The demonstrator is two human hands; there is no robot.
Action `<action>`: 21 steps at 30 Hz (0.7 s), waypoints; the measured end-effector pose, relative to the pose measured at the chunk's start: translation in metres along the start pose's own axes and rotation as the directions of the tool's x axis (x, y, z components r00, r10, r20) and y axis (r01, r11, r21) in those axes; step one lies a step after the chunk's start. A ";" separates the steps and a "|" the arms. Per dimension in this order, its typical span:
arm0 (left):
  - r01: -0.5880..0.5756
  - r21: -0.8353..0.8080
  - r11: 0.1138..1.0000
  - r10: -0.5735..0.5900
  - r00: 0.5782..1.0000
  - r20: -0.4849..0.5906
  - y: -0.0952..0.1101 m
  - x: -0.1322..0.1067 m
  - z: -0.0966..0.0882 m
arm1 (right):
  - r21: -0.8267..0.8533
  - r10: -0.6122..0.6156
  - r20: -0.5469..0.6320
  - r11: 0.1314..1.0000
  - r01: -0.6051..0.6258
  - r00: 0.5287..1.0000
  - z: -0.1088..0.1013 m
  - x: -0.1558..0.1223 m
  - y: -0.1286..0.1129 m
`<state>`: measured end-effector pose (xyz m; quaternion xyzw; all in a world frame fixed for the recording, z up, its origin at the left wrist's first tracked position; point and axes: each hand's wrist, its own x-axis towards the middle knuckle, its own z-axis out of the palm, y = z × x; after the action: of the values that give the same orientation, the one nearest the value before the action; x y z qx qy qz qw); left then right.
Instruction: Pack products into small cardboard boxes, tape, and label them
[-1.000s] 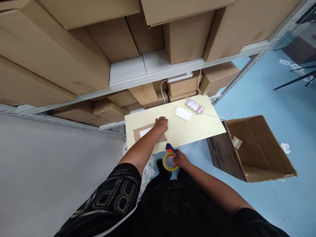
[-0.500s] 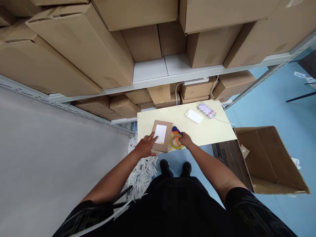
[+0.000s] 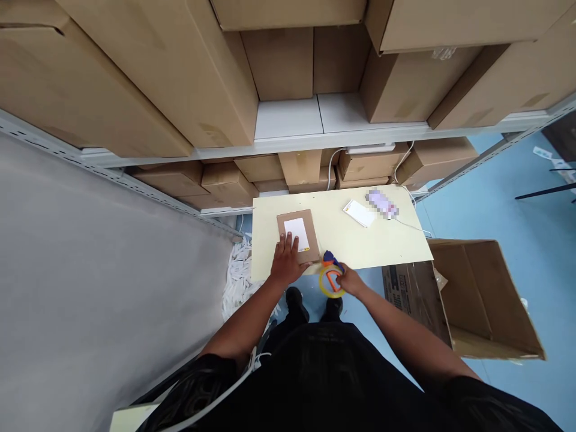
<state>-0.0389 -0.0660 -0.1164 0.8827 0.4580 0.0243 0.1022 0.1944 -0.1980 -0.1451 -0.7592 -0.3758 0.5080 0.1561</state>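
A flat brown cardboard box [image 3: 314, 235] with a white label [image 3: 296, 231] lies near the left end of the pale table. My left hand [image 3: 287, 259] rests on its near left corner, fingers spread over the label's lower edge and thumb along the near side. My right hand [image 3: 351, 279] is wrapped round a tape dispenser [image 3: 330, 281], blue and orange with a yellowish roll of tape. The dispenser is just off the table's front edge, close to the box's near right corner. Whether tape runs between the two I cannot make out.
White cards [image 3: 359, 213] and a blurred-out purple object [image 3: 382, 204] lie on the table [image 3: 333, 207]. Shelving with cardboard boxes [image 3: 299, 165] stands behind. A large open carton [image 3: 495, 300] is on the floor at right. Shredded paper [image 3: 238, 270] lies at left.
My right hand has drawn the tape dispenser toward me, off the table edge. My left hand has shifted onto the near part of the box, which has turned slightly. The view has moved too.
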 end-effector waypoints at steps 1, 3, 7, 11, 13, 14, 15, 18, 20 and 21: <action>0.026 -0.007 1.000 -0.026 1.000 -0.010 0.005 0.003 0.002 | 0.037 -0.010 0.014 0.999 0.010 1.000 0.013 -0.010 0.006; 0.075 -0.022 0.997 -0.075 0.997 -0.022 0.017 0.007 0.007 | 0.113 0.028 0.004 0.993 -0.028 1.000 0.036 -0.022 0.012; 0.188 -0.046 0.981 -0.190 0.982 -0.024 0.041 0.008 0.011 | 0.137 0.099 -0.092 0.987 -0.086 0.991 0.048 -0.010 -0.001; 0.160 -0.008 0.987 -0.159 0.982 0.101 0.039 0.000 -0.004 | 0.100 0.058 -0.165 0.994 -0.042 0.985 0.012 0.028 -0.020; 0.054 0.025 0.998 -0.058 0.984 0.168 0.021 -0.001 -0.015 | 0.092 0.017 -0.170 0.996 -0.002 0.985 -0.007 0.047 -0.028; -0.013 0.039 0.999 0.006 0.984 0.177 0.010 0.000 -0.020 | 0.089 -0.002 -0.171 0.996 0.017 0.985 -0.014 0.055 -0.031; -0.086 0.050 0.995 0.076 0.982 0.175 -0.001 0.001 -0.024 | 0.087 -0.020 -0.171 0.996 0.036 0.985 -0.019 0.061 -0.034; -0.148 0.081 0.986 0.139 0.984 0.113 -0.024 0.009 -0.026 | 0.086 -0.064 -0.166 0.993 0.079 0.984 -0.026 0.073 -0.039; -0.109 0.084 0.991 0.102 0.992 0.078 -0.028 0.014 -0.023 | 0.083 -0.081 -0.159 0.992 0.096 0.984 -0.027 0.074 -0.039; -0.089 0.081 0.993 0.083 0.994 0.069 -0.027 0.015 -0.020 | 0.081 -0.088 -0.154 0.992 0.101 0.984 -0.027 0.072 -0.037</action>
<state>-0.0547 -0.0349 -0.1028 0.9055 0.4166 -0.0195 0.0789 0.2174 -0.1167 -0.1575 -0.7690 -0.3756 0.4574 0.2415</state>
